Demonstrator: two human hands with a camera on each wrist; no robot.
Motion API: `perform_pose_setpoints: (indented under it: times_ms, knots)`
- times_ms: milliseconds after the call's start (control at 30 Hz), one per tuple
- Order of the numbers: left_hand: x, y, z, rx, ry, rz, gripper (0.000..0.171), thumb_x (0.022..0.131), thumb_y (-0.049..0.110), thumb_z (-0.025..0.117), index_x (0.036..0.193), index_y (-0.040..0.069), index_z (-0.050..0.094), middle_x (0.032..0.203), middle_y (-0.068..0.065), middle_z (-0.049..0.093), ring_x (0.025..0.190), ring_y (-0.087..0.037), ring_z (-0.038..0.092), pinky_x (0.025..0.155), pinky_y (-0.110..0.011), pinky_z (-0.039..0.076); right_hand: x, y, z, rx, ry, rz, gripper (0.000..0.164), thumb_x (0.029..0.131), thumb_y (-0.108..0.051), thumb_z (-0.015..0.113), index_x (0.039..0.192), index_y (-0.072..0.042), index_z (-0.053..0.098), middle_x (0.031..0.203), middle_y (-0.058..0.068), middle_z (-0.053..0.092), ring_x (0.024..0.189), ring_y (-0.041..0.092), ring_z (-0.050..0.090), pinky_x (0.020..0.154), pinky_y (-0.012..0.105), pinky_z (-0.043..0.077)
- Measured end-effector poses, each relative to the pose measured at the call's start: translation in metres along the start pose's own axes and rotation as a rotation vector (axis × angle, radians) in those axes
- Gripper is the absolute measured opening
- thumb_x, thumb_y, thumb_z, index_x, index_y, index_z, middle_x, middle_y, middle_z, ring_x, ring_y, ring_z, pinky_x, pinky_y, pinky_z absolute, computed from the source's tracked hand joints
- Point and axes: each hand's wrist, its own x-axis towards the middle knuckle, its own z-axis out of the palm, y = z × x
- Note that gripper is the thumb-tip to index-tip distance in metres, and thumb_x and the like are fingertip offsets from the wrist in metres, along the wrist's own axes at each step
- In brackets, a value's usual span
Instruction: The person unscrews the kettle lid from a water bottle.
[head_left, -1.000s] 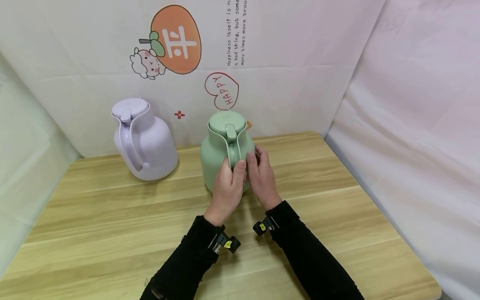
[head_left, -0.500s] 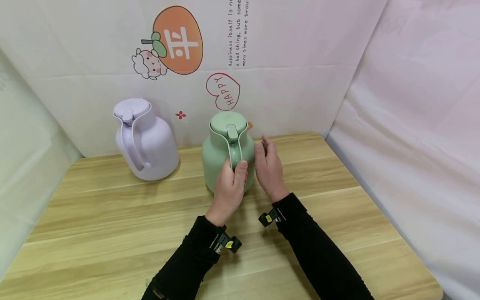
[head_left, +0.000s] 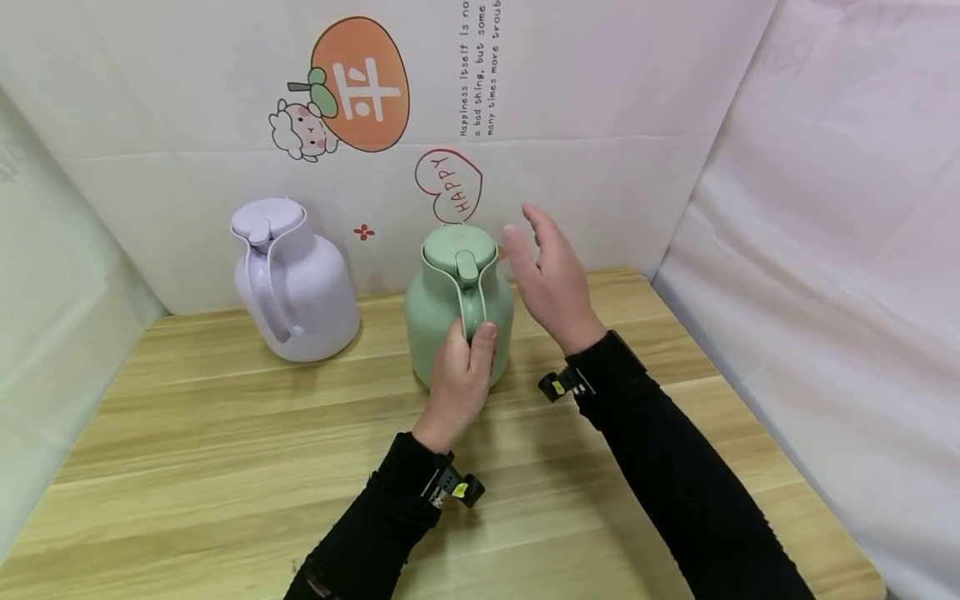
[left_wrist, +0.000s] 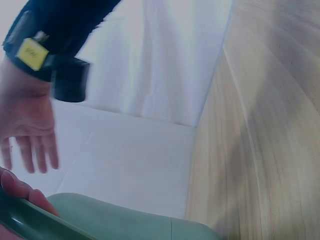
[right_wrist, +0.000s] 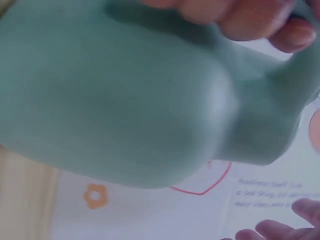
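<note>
A green thermos jug [head_left: 431, 325] stands upright near the back of the table, its handle [head_left: 471, 310] facing the person. My left hand [head_left: 457, 379] grips the lower part of that handle, thumb along its right side. Raised to the right of the lid [head_left: 454, 243], my right hand [head_left: 555, 287] is apart from the jug with fingers extended and nothing in it. The left wrist view shows the right hand [left_wrist: 30, 120] with fingers spread. In the right wrist view the left hand's curled fingers [right_wrist: 240, 20] show at the handle, above the jug's body [right_wrist: 115, 105].
A lavender thermos jug [head_left: 315, 292] of the same shape stands to the left on the wooden table [head_left: 225, 467]. Close behind both jugs hangs a white printed cloth [head_left: 600, 83]. More white cloth [head_left: 840, 275] borders the right side.
My right hand has left the green jug's right side, moving up and to the right while its fingers straighten. The left hand keeps its grip; the jug has not visibly moved.
</note>
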Motion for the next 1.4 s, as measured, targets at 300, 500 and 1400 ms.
perform_pose_setpoints:
  times_ms: [300,500,1400]
  knots:
    - [-0.001,-0.003,-0.002,-0.007,-0.021,0.015,0.027,0.115,0.030,0.041,0.099,0.009,0.046,0.072,-0.003,0.046,0.059,-0.019,0.043,0.060,-0.029,0.036,0.021,-0.042,0.001,-0.336,-0.154,-0.134,0.080,0.101,-0.066,0.051,0.158,-0.012,0.044,0.157,0.010,0.052,0.146,0.027,0.048,0.119,0.046,0.039]
    - [-0.002,-0.004,-0.004,0.007,-0.019,0.036,0.025,0.115,0.025,0.041,0.097,0.008,0.046,0.071,-0.002,0.046,0.056,-0.018,0.041,0.058,-0.029,0.036,0.025,-0.063,0.007,-0.540,-0.228,-0.160,0.078,0.098,-0.070,0.052,0.158,-0.021,0.045,0.150,0.013,0.058,0.135,0.039,0.052,0.113,0.049,0.041]
    - [-0.003,-0.003,-0.004,-0.026,-0.029,0.022,0.020,0.115,0.020,0.040,0.099,0.009,0.044,0.068,-0.002,0.040,0.055,-0.016,0.035,0.059,-0.029,0.033,0.021,-0.076,0.032,-0.817,-0.355,-0.078,0.071,0.102,-0.071,0.037,0.160,-0.030,0.042,0.138,0.017,0.061,0.108,0.035,0.055,0.090,0.047,0.049]
